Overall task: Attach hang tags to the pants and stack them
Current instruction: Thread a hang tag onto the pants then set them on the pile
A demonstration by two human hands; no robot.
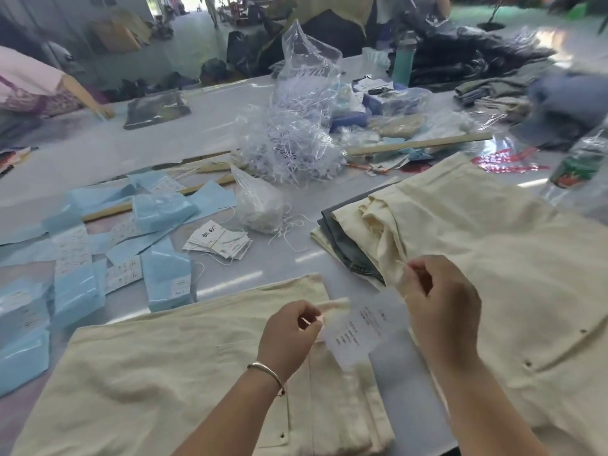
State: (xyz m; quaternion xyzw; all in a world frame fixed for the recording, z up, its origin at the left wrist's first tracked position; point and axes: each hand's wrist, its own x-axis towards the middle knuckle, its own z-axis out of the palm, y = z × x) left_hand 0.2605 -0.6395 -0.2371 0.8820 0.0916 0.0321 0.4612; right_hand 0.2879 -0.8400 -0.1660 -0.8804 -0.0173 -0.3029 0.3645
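Note:
Cream pants (pixel 171 366) lie flat on the table in front of me. A white hang tag (pixel 357 332) with printed text hangs between my hands at the pants' belt loop (pixel 335 306). My left hand (pixel 289 334) pinches the belt loop and the tag's string with curled fingers. My right hand (pixel 437 307), a little higher and to the right, pinches the other end of the thin string. A stack of cream pants (pixel 477 251), with a grey pair partly showing in it, lies to the right.
A small pile of strung hang tags (pixel 218 243) lies ahead. Light blue packets (pixel 164 281) and label sheets cover the left side. Clear bags of white strings (pixel 289 143) stand mid-table. Dark folded clothes (pixel 467 57) are at the far right; another person's arm (pixel 82 90) is at the far left.

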